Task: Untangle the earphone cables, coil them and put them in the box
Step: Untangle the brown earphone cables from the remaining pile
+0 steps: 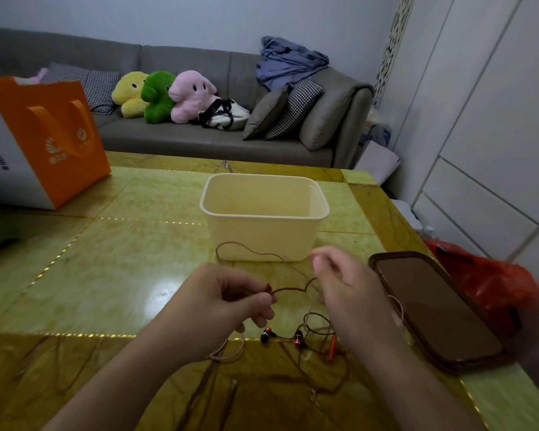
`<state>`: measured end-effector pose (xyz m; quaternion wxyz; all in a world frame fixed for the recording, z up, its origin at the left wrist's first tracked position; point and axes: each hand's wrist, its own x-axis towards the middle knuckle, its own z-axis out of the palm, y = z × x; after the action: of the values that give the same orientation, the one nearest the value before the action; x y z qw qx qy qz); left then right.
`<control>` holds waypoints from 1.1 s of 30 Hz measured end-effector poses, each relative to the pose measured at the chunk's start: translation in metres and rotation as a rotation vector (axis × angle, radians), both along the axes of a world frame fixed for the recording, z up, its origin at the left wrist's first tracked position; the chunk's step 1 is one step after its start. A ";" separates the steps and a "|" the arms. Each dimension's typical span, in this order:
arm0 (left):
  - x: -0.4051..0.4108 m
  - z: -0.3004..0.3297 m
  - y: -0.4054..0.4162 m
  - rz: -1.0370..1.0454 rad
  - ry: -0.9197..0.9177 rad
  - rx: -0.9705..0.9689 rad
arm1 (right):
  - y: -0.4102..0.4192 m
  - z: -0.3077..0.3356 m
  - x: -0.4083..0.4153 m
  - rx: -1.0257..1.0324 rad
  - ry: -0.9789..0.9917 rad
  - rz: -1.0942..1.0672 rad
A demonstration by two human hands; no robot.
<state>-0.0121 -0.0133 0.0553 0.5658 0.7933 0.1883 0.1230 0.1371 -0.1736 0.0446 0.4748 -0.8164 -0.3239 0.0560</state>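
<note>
I count two hands, left hand point(231, 298) and right hand point(344, 286), one cream box point(262, 231), two earbuds point(282, 335), three plush toys point(164, 94), one orange bag point(59, 135), one brown lid point(433, 309) on my bench point(122, 259).

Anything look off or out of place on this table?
Nothing damaged or spilled. The earphone cable is a loose tangle across the table, held between the left hand and right hand; the box is empty.
</note>
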 end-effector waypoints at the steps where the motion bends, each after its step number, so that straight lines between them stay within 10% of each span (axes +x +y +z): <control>1: 0.000 0.000 0.000 0.017 -0.015 -0.010 | 0.000 0.003 -0.002 -0.030 -0.044 0.073; 5: 0.001 0.000 0.000 0.035 -0.065 -0.072 | 0.002 -0.002 -0.008 -0.037 -0.021 0.418; 17: 0.002 0.002 -0.018 -0.119 -0.274 -0.778 | 0.020 -0.020 -0.021 0.176 0.290 0.503; 25: 0.006 -0.002 -0.012 0.178 -0.328 -0.444 | 0.010 -0.010 -0.028 -0.225 -0.089 0.495; 30: 0.007 -0.010 -0.005 0.072 -0.069 0.032 | 0.007 -0.005 -0.029 -0.114 -0.176 0.404; 33: 0.006 -0.007 -0.007 -0.075 0.005 -0.063 | 0.005 -0.006 -0.022 0.021 -0.217 0.250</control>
<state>-0.0063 -0.0205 0.0484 0.5942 0.7819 0.1635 0.0937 0.1155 -0.1684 0.0383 0.4348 -0.7659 -0.4731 0.0227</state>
